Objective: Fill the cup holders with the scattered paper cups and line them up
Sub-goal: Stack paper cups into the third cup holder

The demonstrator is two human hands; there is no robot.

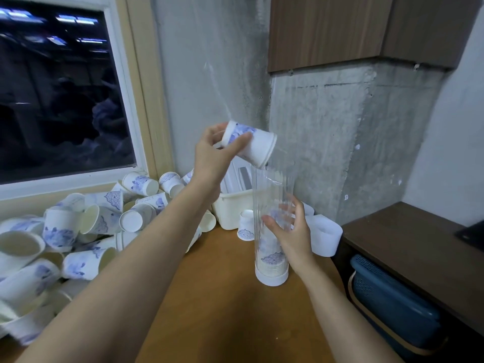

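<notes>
Cup holder [270, 195] gripped by right hand [293, 237]; left hand [214, 158] holds paper cup [255, 146] tilted over it.

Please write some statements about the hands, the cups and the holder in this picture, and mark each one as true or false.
1. The left hand holds a cup tilted over the top of the holder. True.
2. The holder is empty. False: a stack of cups sits at its bottom.
3. The right hand has its grip round the holder. True.
4. The pile of loose cups lies to the right of the holder. False: it lies to the left, under the window.
5. The holder lies flat on the table. False: it stands upright.
</notes>
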